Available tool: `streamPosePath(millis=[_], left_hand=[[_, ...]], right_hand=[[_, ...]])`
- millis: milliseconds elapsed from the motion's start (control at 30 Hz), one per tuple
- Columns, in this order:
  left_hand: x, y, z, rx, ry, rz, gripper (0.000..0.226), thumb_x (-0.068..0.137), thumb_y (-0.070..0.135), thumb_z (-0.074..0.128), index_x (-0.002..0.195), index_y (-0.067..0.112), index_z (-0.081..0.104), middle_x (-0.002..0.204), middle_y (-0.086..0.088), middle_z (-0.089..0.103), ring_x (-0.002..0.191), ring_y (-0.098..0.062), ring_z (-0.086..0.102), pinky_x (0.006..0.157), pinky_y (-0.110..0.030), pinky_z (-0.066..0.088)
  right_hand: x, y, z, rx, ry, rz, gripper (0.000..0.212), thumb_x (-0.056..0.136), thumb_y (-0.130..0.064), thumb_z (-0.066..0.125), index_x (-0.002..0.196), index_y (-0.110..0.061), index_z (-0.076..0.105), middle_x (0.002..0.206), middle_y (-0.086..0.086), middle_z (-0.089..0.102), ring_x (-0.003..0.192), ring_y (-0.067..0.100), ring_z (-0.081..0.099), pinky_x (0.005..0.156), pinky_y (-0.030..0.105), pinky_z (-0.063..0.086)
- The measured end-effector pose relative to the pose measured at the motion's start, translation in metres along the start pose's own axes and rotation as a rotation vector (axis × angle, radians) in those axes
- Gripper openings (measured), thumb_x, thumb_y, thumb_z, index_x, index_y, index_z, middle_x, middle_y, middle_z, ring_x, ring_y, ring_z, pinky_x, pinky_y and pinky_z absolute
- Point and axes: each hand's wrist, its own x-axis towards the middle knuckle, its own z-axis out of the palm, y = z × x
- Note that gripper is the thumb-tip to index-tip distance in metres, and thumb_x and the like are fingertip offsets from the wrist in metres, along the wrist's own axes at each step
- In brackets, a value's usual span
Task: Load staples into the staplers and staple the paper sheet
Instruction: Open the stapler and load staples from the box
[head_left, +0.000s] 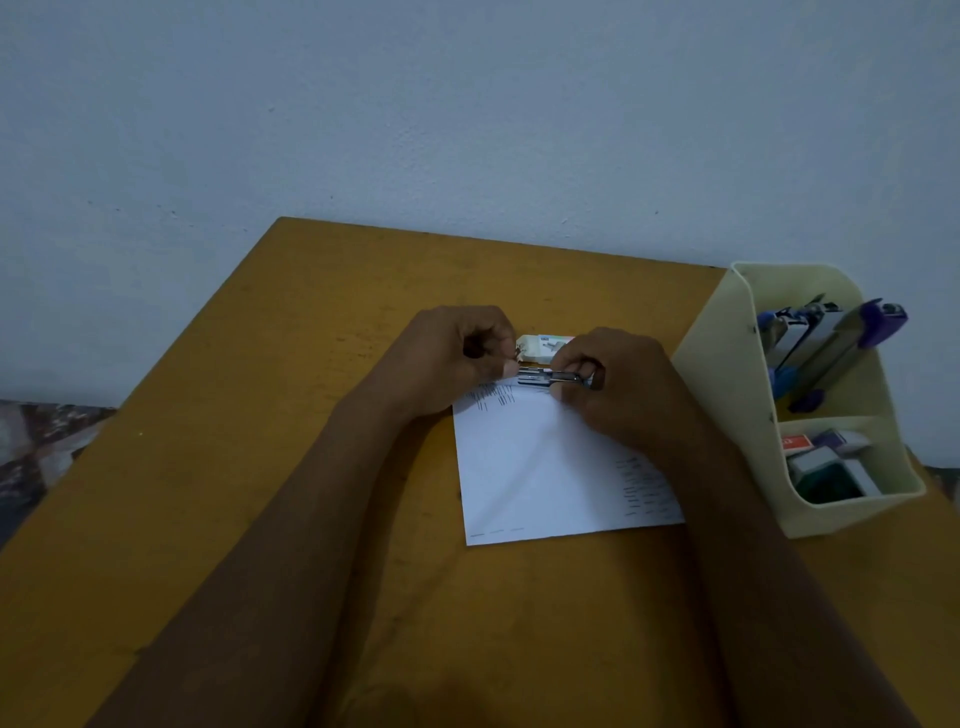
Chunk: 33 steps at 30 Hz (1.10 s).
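a: yellow-brown table (311, 467) is set against a pale wall (467, 104). where is the paper sheet (540, 478) found?
b: it is laid flat on the table, its far edge covered by both hands.
a: and the stapler (545, 376)?
b: a small metal one is held just above that far edge. it is gripped by the curled fingers of the right hand (618, 389), and its left end is pinched by the left hand (457, 358).
a: what else is seen?
b: a small staple box (543, 347) is seen just behind the hands. at the right a cream organizer (727, 374) is stood, with purple staplers (831, 343) in its rear compartment and small boxes (826, 457) in the front one.
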Motion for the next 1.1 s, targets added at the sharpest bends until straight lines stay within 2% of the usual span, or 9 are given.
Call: streamPosePath(millis=[100,200,267,400,567,733,867,933,1100], left_hand=[[0.0000,-0.0016,0.0008,0.000,-0.007,0.022,0.008,0.081,0.012,0.072,0.081,0.019,0.067,0.081,0.001,0.068,0.077,-0.016,0.063,0.071,-0.035,0.052],[-0.0002,-0.0023,0.0004,0.002,-0.015,0.028,0.008,0.083,0.009,0.070,0.084,0.017,0.069,0.082,-0.001,0.069,0.079,-0.018,0.064,0.072,-0.037,0.053],[-0.0008,-0.0015,0.0006,-0.002,-0.012,0.037,0.011,0.084,0.006,0.068,0.084,0.017,0.069,0.084,-0.002,0.069,0.080,-0.018,0.064,0.072,-0.036,0.053],[-0.0018,-0.0012,0.0002,-0.006,0.005,0.051,0.023,0.085,0.002,0.065,0.083,0.025,0.066,0.085,-0.003,0.070,0.082,-0.017,0.065,0.073,-0.035,0.053],[-0.0026,0.0027,0.0010,0.020,-0.020,0.062,0.018,0.086,-0.001,0.063,0.088,0.013,0.074,0.091,0.003,0.071,0.087,-0.007,0.065,0.078,-0.017,0.050],[-0.0044,0.0014,0.0010,0.015,0.006,0.067,0.019,0.082,0.003,0.067,0.088,0.021,0.065,0.082,-0.002,0.069,0.080,-0.016,0.065,0.072,-0.034,0.054],[-0.0031,-0.0006,0.0021,0.013,0.032,0.058,0.021,0.083,0.004,0.068,0.100,0.015,0.072,0.091,-0.005,0.073,0.086,-0.014,0.067,0.079,-0.032,0.055],[-0.0028,-0.0003,0.0028,0.015,0.041,0.044,0.021,0.084,0.006,0.068,0.102,0.014,0.074,0.099,-0.005,0.074,0.091,-0.010,0.067,0.082,-0.026,0.054],[-0.0024,0.0000,0.0063,0.044,0.018,0.077,0.017,0.081,0.010,0.072,0.098,0.013,0.075,0.096,-0.004,0.074,0.087,-0.010,0.068,0.079,-0.025,0.055]], right_hand=[[0.0002,-0.0019,-0.0017,0.000,0.016,0.007,0.012,0.066,-0.008,0.076,0.077,-0.012,0.073,0.079,0.007,0.068,0.074,0.021,0.060,0.070,0.029,0.042],[0.0004,-0.0018,-0.0014,0.013,0.031,0.031,0.010,0.067,-0.010,0.077,0.076,-0.013,0.072,0.079,0.006,0.068,0.072,0.018,0.059,0.068,0.022,0.039],[0.0009,0.0001,-0.0002,0.013,0.039,0.059,0.011,0.068,-0.011,0.077,0.077,-0.013,0.072,0.079,0.006,0.067,0.071,0.016,0.058,0.068,0.021,0.038],[0.0016,0.0017,0.0005,0.011,0.034,0.062,0.011,0.068,-0.010,0.077,0.078,-0.011,0.071,0.080,0.009,0.065,0.071,0.019,0.057,0.070,0.028,0.042],[0.0012,0.0027,0.0005,0.007,0.030,0.065,0.011,0.069,-0.009,0.075,0.079,-0.010,0.070,0.081,0.009,0.065,0.072,0.020,0.057,0.071,0.031,0.043],[0.0007,0.0043,0.0021,0.012,0.021,0.058,0.012,0.069,-0.009,0.076,0.078,-0.010,0.068,0.080,0.007,0.063,0.071,0.017,0.055,0.069,0.026,0.038],[0.0008,0.0046,0.0036,0.007,0.014,0.061,0.011,0.071,-0.009,0.074,0.079,-0.010,0.067,0.081,0.006,0.062,0.072,0.017,0.054,0.070,0.028,0.040],[0.0012,0.0042,0.0043,0.005,0.010,0.066,0.009,0.072,-0.008,0.072,0.079,-0.009,0.067,0.081,0.006,0.062,0.073,0.017,0.054,0.070,0.028,0.040],[0.0016,0.0042,0.0055,0.001,0.008,0.065,0.008,0.074,-0.007,0.071,0.081,-0.008,0.066,0.083,0.008,0.061,0.073,0.017,0.052,0.068,0.026,0.036]])
